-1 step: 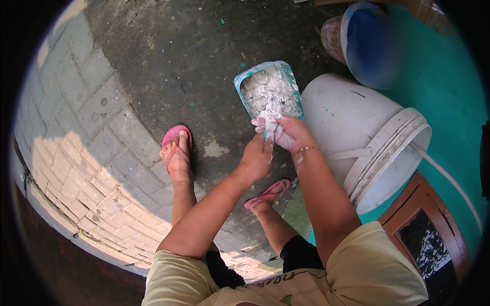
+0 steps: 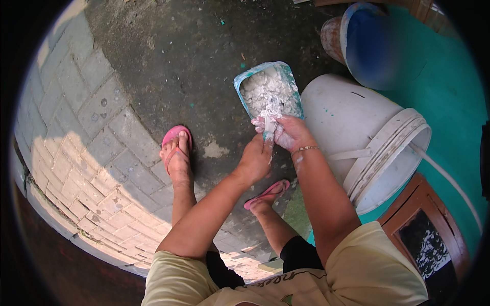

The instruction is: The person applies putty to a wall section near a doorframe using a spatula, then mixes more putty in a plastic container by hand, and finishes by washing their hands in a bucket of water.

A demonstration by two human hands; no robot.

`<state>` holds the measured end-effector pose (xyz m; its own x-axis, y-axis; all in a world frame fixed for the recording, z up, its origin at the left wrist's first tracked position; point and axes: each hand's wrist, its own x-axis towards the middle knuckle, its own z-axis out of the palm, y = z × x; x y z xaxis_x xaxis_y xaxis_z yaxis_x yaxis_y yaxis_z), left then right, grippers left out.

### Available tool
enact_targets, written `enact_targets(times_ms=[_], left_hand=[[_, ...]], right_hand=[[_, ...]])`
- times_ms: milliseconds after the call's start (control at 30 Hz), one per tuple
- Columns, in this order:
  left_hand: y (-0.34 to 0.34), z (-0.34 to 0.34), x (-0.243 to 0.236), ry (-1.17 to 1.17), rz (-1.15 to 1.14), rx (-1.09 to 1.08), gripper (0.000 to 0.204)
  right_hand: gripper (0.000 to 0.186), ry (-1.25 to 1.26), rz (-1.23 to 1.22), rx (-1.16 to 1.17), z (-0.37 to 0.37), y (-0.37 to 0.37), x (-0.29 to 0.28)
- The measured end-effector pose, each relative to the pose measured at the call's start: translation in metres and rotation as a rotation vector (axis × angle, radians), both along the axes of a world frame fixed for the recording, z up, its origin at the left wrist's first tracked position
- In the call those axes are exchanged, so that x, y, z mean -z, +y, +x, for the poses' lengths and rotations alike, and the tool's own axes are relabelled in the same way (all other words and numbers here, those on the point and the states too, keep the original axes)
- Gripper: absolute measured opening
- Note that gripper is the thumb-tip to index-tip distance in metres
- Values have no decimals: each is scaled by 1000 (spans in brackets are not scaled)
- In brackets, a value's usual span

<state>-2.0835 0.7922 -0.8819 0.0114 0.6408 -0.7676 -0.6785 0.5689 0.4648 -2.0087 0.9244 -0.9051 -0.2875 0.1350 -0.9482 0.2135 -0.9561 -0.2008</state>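
Observation:
A blue tray (image 2: pixel 238 87) stained with paint holds a heap of lumpy white paste (image 2: pixel 268 87). At its near edge is a putty knife (image 2: pixel 270 124), its flat blade smeared with the paste. My left hand (image 2: pixel 254 159) is closed round the knife's handle, with the thumb along it. My right hand (image 2: pixel 292 133), streaked white, comes in from the right with its fingers curled round the blade, coated tips showing at the left. What lies beneath my right palm is hidden. Whether the tray rests on the ground or against that hand, I cannot tell.
A large white bucket (image 2: pixel 344 104) lies tipped on its side at the right, near a teal wall (image 2: pixel 441 86). Behind it stands a blue-lined container (image 2: pixel 370 46). A brown frame (image 2: pixel 403 209) is at lower right. Grey paving (image 2: pixel 109 148) spreads left; my feet wear pink sandals (image 2: pixel 190 137).

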Motion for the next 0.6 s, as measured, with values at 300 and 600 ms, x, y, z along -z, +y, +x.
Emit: enact_targets(times_ms=[300, 600], left_hand=[[1, -21, -21, 3, -40, 135, 21], [-10, -5, -14, 218, 19, 212, 21]], right_hand=[[39, -59, -63, 178, -7, 16, 14], [33, -278, 190, 196, -16, 34, 25]])
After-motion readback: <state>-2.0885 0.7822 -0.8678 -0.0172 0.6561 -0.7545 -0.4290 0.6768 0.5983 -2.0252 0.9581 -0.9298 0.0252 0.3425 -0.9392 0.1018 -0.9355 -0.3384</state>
